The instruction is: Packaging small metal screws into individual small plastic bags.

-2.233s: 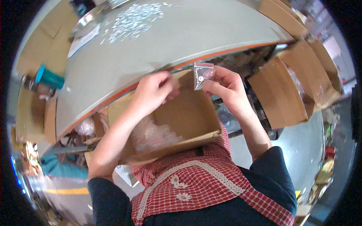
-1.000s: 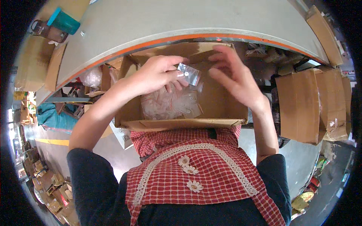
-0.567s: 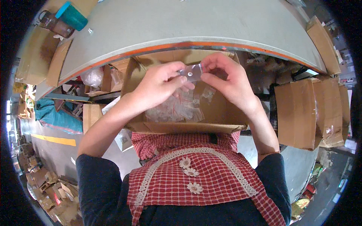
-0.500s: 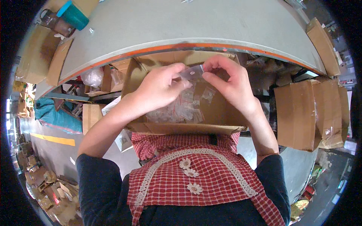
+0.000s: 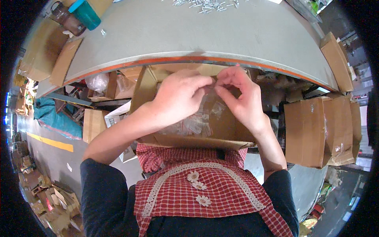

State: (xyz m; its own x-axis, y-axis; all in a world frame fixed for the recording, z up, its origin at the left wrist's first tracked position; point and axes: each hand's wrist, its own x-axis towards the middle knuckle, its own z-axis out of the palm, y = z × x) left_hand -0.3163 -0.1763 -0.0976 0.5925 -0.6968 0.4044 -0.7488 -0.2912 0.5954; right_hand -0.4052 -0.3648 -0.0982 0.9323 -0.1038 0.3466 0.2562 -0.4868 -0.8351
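Above an open cardboard box (image 5: 233, 132), my two hands meet fingertip to fingertip. Between them is a small clear zip bag (image 5: 212, 84), mostly covered by my fingers now. My left hand (image 5: 179, 94) has its thumb and fingers closed on the bag's left part. The thumb and forefinger of my right hand (image 5: 242, 98) pinch it from the other side. Below, several clear little bags (image 5: 195, 124) lie in a heap inside the box. What the held bag contains is hidden.
Beyond the box runs a grey table (image 5: 169, 37) with an orange edge. Small metal screws (image 5: 207, 5) lie scattered at its far side. A teal cup (image 5: 85, 15) and a brown jug (image 5: 67, 19) stand far left. Large cartons (image 5: 306, 132) stand at the right.
My left hand has turned over and its fingers have come up against my right fingertips, covering the bag that was stretched between them. The view has tilted up, bringing the screws into sight.
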